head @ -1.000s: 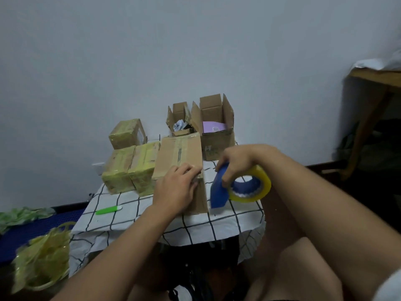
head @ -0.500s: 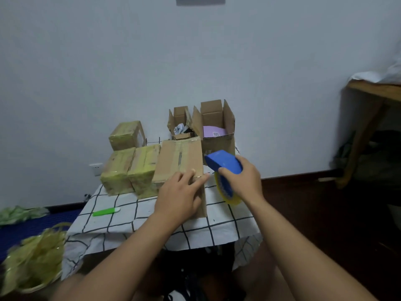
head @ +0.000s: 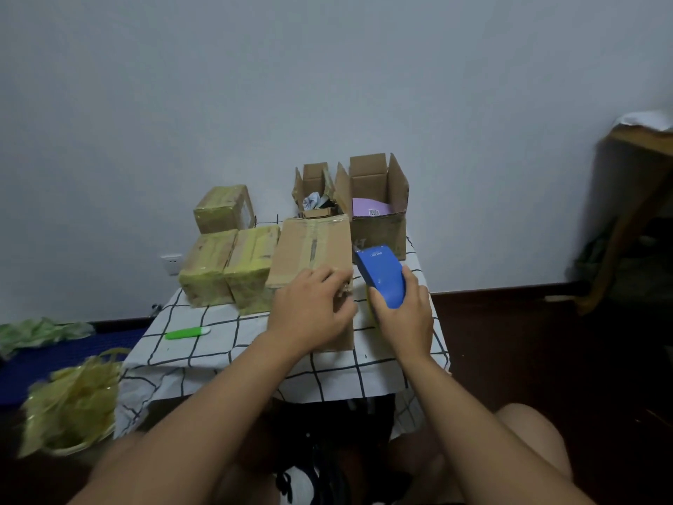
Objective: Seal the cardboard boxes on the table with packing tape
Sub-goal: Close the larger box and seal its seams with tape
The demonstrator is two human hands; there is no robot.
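A closed brown cardboard box point(head: 309, 249) with tape along its top seam stands in the middle of the small table point(head: 233, 344). My left hand point(head: 309, 311) rests on the box's near top edge, fingers spread toward its right corner. My right hand point(head: 404, 318) grips a blue tape dispenser point(head: 380, 275) with a yellowish roll under it, just right of the box. Three boxes wrapped in yellowish tape point(head: 227, 267) sit to the left. Two open boxes point(head: 378, 209) stand at the back.
A green utility knife point(head: 187, 333) lies on the checked tablecloth at the left. A heap of used yellowish tape point(head: 73, 399) sits low on the left. A wooden table point(head: 633, 198) stands at the right. A wall socket point(head: 171, 262) is behind the table.
My right hand lifted the tape dispenser from beside the box, turned it blue side up and brought it close to the box's right side. My left hand stayed on the box.
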